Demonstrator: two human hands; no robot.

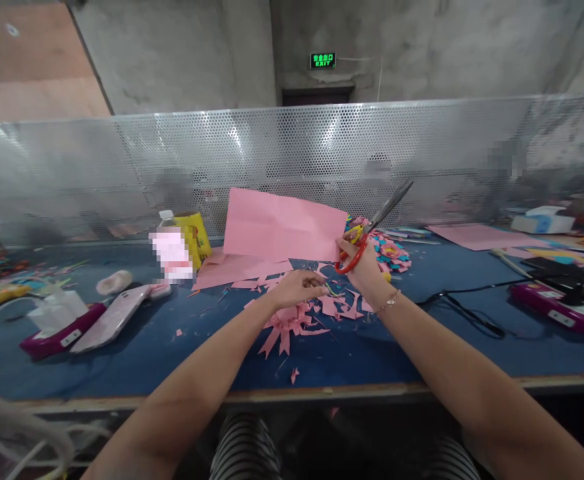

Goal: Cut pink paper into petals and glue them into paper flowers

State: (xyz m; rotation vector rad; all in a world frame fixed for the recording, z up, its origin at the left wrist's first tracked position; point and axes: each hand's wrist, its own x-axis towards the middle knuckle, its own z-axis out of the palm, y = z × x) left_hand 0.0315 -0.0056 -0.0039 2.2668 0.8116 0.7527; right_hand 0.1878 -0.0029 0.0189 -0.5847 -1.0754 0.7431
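Note:
My right hand (365, 263) grips red-handled scissors (372, 223), blades pointing up and to the right. That same hand also pinches the lower right corner of a large pink paper sheet (282, 223), which stands up off the table. My left hand (297, 287) rests palm down, fingers curled, on a pink cut-paper flower shape (292, 320) among pink scraps (337, 307) on the blue table (372, 353). I cannot make out whether its fingers hold anything.
A yellow glue bottle (195, 233) and a phone (115, 317) lie left. Magenta devices (55, 337) (557, 307) sit on both sides, with a black cable (472, 313) on the right. Finished paper flowers (389, 253) lie behind the scissors. A perforated metal screen (292, 160) backs the table.

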